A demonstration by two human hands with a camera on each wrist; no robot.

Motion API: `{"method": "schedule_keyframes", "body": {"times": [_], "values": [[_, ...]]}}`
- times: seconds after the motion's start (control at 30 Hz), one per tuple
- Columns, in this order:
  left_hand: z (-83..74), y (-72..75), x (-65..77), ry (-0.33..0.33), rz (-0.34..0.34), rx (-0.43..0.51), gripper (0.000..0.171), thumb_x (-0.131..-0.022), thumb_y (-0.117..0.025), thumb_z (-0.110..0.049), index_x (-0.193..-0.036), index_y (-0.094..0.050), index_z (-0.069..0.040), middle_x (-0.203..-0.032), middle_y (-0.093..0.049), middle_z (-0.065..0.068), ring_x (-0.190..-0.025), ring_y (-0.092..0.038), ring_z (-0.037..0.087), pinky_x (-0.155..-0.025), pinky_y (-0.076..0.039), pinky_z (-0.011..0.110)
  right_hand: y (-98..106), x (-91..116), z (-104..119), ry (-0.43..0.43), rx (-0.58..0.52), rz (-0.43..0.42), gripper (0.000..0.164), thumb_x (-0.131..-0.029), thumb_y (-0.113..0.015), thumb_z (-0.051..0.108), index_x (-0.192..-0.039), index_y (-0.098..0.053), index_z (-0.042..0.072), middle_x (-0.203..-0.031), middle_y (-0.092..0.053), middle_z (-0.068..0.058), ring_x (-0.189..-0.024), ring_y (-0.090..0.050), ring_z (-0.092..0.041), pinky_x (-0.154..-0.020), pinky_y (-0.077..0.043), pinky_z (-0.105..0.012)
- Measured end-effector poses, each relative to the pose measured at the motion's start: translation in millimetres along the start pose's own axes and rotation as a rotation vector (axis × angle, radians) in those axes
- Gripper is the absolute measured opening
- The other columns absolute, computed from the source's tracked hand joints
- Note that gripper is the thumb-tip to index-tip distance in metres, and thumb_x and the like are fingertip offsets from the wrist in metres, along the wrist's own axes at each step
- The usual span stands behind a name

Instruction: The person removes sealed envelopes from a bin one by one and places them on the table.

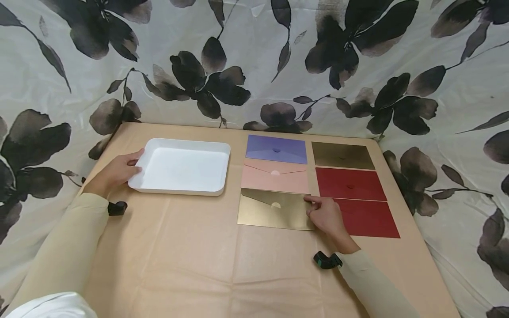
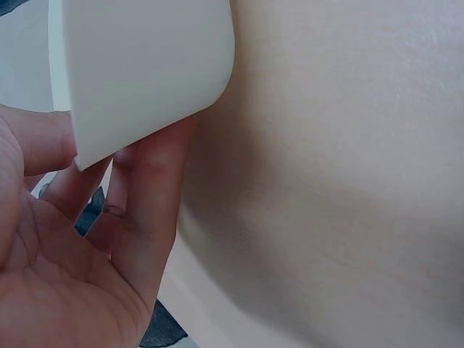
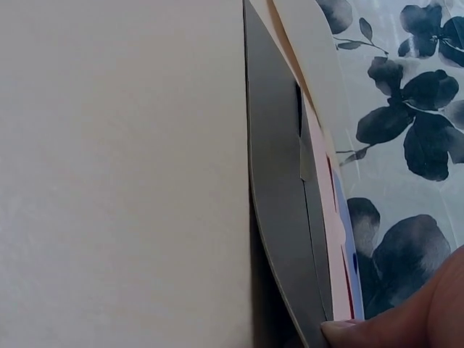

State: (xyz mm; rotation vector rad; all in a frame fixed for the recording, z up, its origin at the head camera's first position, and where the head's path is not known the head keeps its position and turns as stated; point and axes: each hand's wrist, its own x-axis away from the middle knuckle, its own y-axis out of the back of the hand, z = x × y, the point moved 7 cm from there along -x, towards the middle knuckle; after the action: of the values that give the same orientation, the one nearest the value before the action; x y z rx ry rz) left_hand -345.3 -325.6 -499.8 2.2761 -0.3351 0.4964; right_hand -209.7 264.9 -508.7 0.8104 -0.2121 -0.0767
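A white rectangular tray [image 1: 183,165] is at the left of the table. My left hand [image 1: 117,172] grips its left end; in the left wrist view the thumb is at the rim and the fingers [image 2: 156,174] reach under the tray wall [image 2: 152,65]. A gold envelope [image 1: 274,216] with a round seal lies at the front of the left envelope column. Its right edge is pinched by my right hand [image 1: 328,216]. Seen from the right wrist, that envelope [image 3: 279,181] bends up off the table near the thumb [image 3: 391,319].
Behind the gold envelope lie a pink envelope [image 1: 274,176] and a purple envelope [image 1: 276,149]. The right column has a dark gold envelope [image 1: 343,154] and two red envelopes [image 1: 351,184], the front one partly behind my right hand. A floral cloth [image 1: 254,57] hangs beyond the table [image 1: 191,256].
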Motion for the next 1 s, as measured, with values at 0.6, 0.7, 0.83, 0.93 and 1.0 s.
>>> {"method": "schedule_keyframes", "body": {"times": [0.6, 0.7, 0.83, 0.93, 1.0], "values": [[-10.6, -8.1, -5.2, -0.031, 0.021, -0.015, 0.075, -0.107, -0.046, -0.012, -0.165, 0.001, -0.015, -0.165, -0.018, 0.04, -0.149, -0.035, 0.057, -0.114, -0.042, 0.063, 7, -6, 0, 0.02, 0.15, 0.108, 0.054, -0.082, -0.058, -0.001, -0.13, -0.075, 0.015, -0.059, -0.046, 0.001, -0.04, -0.035, -0.011, -0.038, -0.028, -0.022], [-10.6, -7.2, -4.3, -0.036, 0.016, -0.048, 0.075, -0.107, -0.047, -0.012, -0.165, 0.001, -0.013, -0.165, -0.018, 0.04, -0.15, -0.031, 0.058, -0.115, -0.04, 0.063, 5, -8, 3, 0.047, 0.219, 0.144, 0.056, -0.082, -0.059, 0.001, -0.133, -0.074, 0.018, -0.057, -0.046, 0.003, -0.042, -0.032, -0.011, -0.04, -0.025, -0.022], [-12.2, -4.8, -5.6, -0.058, 0.012, -0.093, 0.077, -0.107, -0.049, -0.016, -0.165, 0.0, -0.01, -0.164, -0.02, 0.04, -0.15, -0.029, 0.059, -0.115, -0.039, 0.064, 7, -11, 7, 0.051, 0.31, 0.154, 0.057, -0.082, -0.061, 0.003, -0.134, -0.073, 0.022, -0.055, -0.044, 0.004, -0.046, -0.029, -0.012, -0.042, -0.021, -0.023], [-16.1, -2.5, -6.4, -0.075, -0.001, -0.157, 0.077, -0.107, -0.05, -0.022, -0.165, -0.002, -0.008, -0.163, -0.023, 0.04, -0.151, -0.025, 0.06, -0.118, -0.034, 0.067, 9, -12, 9, 0.041, 0.34, 0.156, 0.059, -0.081, -0.06, 0.002, -0.134, -0.073, 0.024, -0.054, -0.038, 0.004, -0.047, -0.027, -0.013, -0.042, -0.019, -0.024], [-19.3, -0.6, -5.5, -0.073, -0.018, -0.21, 0.076, -0.108, -0.049, -0.026, -0.166, -0.004, -0.007, -0.164, -0.024, 0.038, -0.152, -0.02, 0.06, -0.121, -0.027, 0.069, 9, -13, 11, 0.047, 0.349, 0.164, 0.058, -0.082, -0.06, 0.002, -0.134, -0.073, 0.024, -0.053, -0.035, 0.005, -0.047, -0.027, -0.013, -0.043, -0.019, -0.024]]}}
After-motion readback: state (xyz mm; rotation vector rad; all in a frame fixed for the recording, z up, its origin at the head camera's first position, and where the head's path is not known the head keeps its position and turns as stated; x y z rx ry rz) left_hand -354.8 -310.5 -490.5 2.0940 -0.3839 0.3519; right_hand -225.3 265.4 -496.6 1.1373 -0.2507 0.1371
